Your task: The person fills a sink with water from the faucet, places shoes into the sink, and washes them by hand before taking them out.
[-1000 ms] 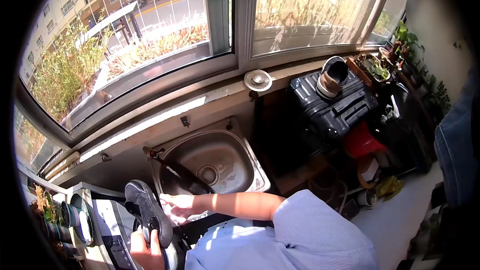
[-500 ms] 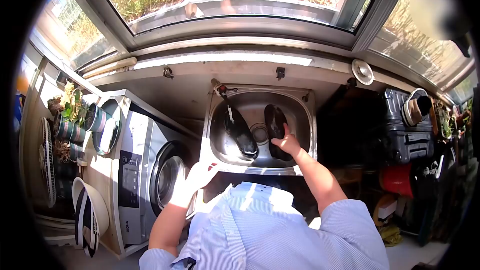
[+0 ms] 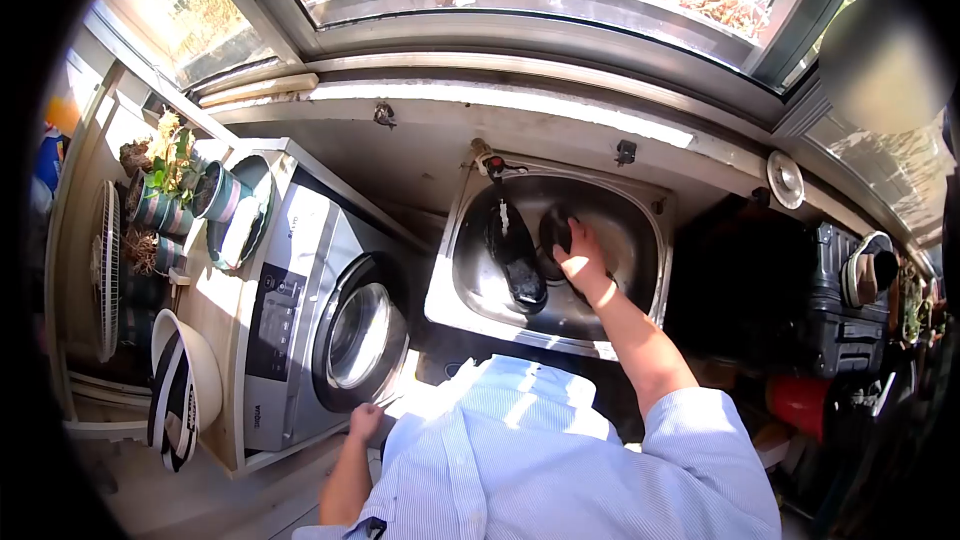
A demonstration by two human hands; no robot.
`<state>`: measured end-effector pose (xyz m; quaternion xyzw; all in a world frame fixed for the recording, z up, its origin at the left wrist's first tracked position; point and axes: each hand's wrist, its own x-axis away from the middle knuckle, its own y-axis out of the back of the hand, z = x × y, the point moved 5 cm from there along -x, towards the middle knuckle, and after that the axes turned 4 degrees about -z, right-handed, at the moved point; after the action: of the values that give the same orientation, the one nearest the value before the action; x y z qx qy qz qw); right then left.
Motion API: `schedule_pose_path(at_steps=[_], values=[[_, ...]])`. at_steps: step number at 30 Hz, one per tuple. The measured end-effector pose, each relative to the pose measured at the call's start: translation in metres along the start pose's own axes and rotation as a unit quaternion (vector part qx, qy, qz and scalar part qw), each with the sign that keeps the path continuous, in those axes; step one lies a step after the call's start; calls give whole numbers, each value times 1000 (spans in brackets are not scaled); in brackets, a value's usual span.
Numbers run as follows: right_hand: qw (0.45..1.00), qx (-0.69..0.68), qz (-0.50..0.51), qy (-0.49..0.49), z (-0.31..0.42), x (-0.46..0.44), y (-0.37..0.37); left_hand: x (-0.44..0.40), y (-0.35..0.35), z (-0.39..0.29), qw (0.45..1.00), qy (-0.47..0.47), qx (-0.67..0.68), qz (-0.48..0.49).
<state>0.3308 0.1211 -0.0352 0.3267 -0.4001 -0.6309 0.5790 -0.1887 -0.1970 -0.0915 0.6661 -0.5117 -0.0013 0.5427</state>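
Note:
Two black shoes lie in the steel sink [image 3: 640,295]. The left shoe [image 3: 520,260] sits under the tap [image 3: 494,165], and a stream of water runs onto it. My right hand [image 3: 584,258] reaches into the basin and is closed on the other shoe [image 3: 554,228], which is partly hidden by my fingers. My left hand [image 3: 367,422] is down beside the washing machine [image 3: 290,340], outside the sink, with its fingers curled. Whether something is in it does not show.
A shelf on the left holds potted plants [image 3: 165,205] and a white basin [image 3: 205,370] with striped shoes at its rim. A black suitcase [image 3: 845,300] stands at the right, a sneaker [image 3: 868,272] on it. Windows run behind the sink.
My left hand has left the sink's front edge, moved down toward me, and closed. My right hand has shifted the right-hand shoe closer to the left one. The view has turned.

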Motion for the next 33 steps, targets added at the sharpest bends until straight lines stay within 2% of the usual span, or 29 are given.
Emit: schedule_pose_path(at_steps=[1, 3, 6, 7, 9, 11, 12, 15, 20, 22, 23, 26, 33], values=[[988, -103, -80, 81, 20, -10, 11, 17, 0, -4, 999, 12, 29, 9], [947, -136, -184, 225, 68, -28, 45, 31, -1, -3, 998, 25, 60, 16], [949, -84, -103, 287, 133, -48, 86, 35, -13, 4, 997, 16, 55, 53], [948, -84, -105, 290, 139, -57, 83, 38, -16, 0, 994, 39, 80, 57], [969, -56, -43, 235, 144, -76, 68, 36, -20, -7, 990, 63, 111, 58], [971, -36, -40, 234, 152, -80, 76, 34, -20, -19, 997, -5, 76, 27], [973, -16, -40, 228, 153, -81, 79, 34, -20, -21, 997, -2, 80, 25], [963, -6, -76, 260, 154, -77, 77, 44, -16, -41, 990, -5, 133, 48], [968, -5, -61, 241, 149, -77, 71, 39, -15, -21, 995, -13, 84, 49], [947, -72, -77, 303, 141, -88, 68, 40, -16, -12, 995, -13, 83, 51], [966, -39, 33, 254, 137, -90, 74, 42, -14, -9, 996, 1, 83, 43], [945, 36, 103, 307, 130, -103, 84, 46, -8, -6, 996, 20, 75, 35], [939, 35, 112, 324, 133, -111, 92, 42, -10, 14, 995, 28, 97, 18]])
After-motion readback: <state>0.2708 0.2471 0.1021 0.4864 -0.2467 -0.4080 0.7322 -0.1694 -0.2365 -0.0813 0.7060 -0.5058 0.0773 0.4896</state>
